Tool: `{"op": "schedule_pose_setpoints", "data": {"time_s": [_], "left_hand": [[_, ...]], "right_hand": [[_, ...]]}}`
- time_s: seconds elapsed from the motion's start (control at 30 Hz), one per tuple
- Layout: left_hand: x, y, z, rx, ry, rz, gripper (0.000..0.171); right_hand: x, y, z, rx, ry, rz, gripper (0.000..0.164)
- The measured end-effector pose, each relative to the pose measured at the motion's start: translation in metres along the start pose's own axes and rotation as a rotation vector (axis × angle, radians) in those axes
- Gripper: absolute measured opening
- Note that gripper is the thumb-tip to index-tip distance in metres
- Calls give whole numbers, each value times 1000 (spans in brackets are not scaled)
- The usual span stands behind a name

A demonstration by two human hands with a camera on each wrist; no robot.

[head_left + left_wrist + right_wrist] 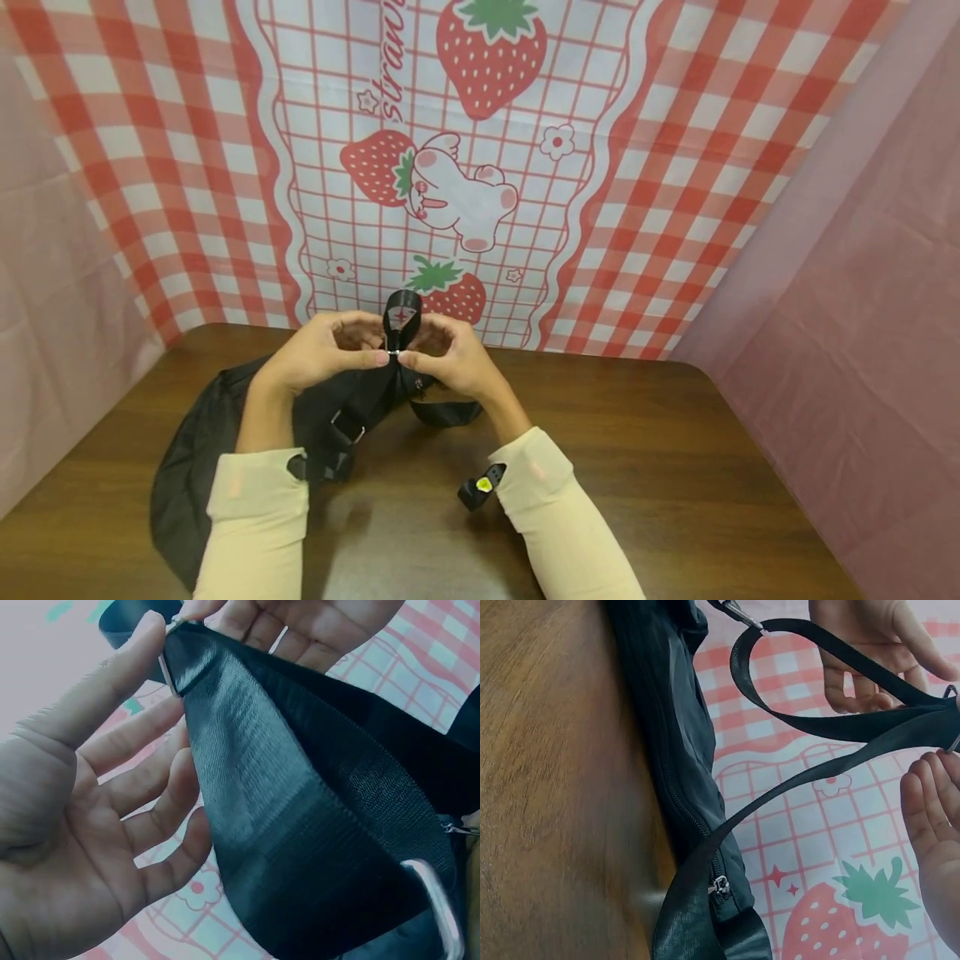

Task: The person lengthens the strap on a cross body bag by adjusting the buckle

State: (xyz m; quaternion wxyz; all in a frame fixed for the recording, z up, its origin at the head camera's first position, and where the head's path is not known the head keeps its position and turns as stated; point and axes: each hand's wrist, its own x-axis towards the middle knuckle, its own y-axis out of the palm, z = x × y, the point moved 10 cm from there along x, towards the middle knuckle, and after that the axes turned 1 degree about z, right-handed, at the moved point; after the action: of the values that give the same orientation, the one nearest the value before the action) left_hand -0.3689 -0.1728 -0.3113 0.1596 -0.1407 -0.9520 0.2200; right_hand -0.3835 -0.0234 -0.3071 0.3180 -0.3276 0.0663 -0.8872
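A black bag (197, 467) lies on its side at the left of the table, and its webbing strap (255, 795) is lifted up in front. Thumb and fingers of my left hand (315, 354) pinch the left side of a small metal slider buckle (393, 353) on the strap. On the buckle's right side, my right hand (457, 358) pinches too. Above the buckle the strap stands up in a short loop (403, 298). Below it, the strap spreads into a longer loop (802, 718), with a metal ring (348, 427) lower down.
The brown wooden table (645, 467) extends to the right of the arms. Behind it hangs a strawberry-print checked cloth (585, 192), with pink cloth (847, 275) at the sides. Along the bag runs a zipper with a metal pull (720, 886).
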Motion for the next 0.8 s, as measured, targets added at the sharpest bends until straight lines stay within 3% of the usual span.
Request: {"op": "schedule_pose_setpoints", "data": {"time_s": [0.27,0.53,0.8], "left_hand": [[1,-2,-7,161,0,-54,54],[5,2,-9,212,29,-42,52],[7,4,-8,238,24,-32,52]], "right_hand": [[0,-1,-4,-45,53,13,24],[-3,-6,-15,-160,185,11,23],[-3,3,-14,-318,160,94,12]]}}
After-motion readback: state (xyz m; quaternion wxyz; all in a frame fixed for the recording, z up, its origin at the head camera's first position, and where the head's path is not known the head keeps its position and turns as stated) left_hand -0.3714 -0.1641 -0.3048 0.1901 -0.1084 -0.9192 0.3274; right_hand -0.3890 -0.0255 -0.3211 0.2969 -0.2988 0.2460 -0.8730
